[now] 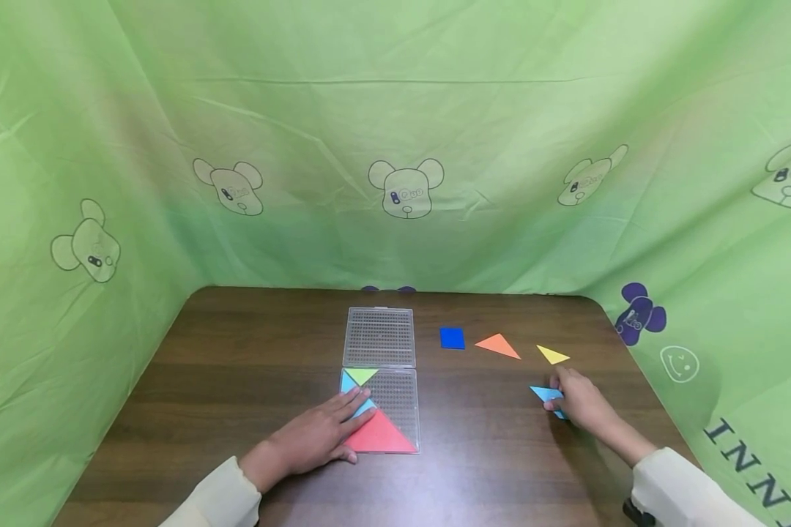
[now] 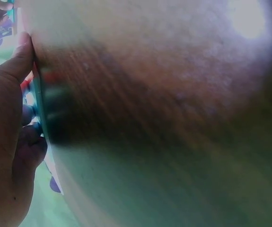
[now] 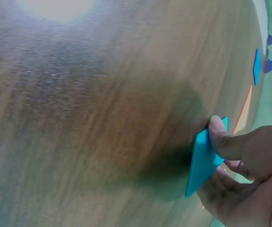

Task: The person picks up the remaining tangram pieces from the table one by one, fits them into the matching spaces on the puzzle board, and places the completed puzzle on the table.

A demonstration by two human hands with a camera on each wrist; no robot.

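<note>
My right hand [image 1: 581, 399] pinches a light-blue parallelogram tangram piece [image 3: 203, 158] between thumb and fingers, over the right side of the table. Part of that piece is hidden behind the fingers. My left hand [image 1: 319, 430] lies with fingers extended on pieces in the lower half of a clear hinged plastic case [image 1: 405, 399]. Under its fingertips are a light-blue triangle [image 1: 347, 384], partly covered, and a red triangle [image 1: 384, 435]. A small green triangle [image 1: 361, 375] sits at that half's top left corner. The left wrist view shows mostly blurred tabletop.
The case's other half [image 1: 379, 337] lies unfolded behind. To its right, a dark-blue square [image 1: 452, 338], an orange triangle [image 1: 499, 345] and a small yellow triangle [image 1: 553, 354] lie on the wooden table [image 1: 237, 366]. Green curtain [image 1: 316, 241] surrounds the table's back and sides.
</note>
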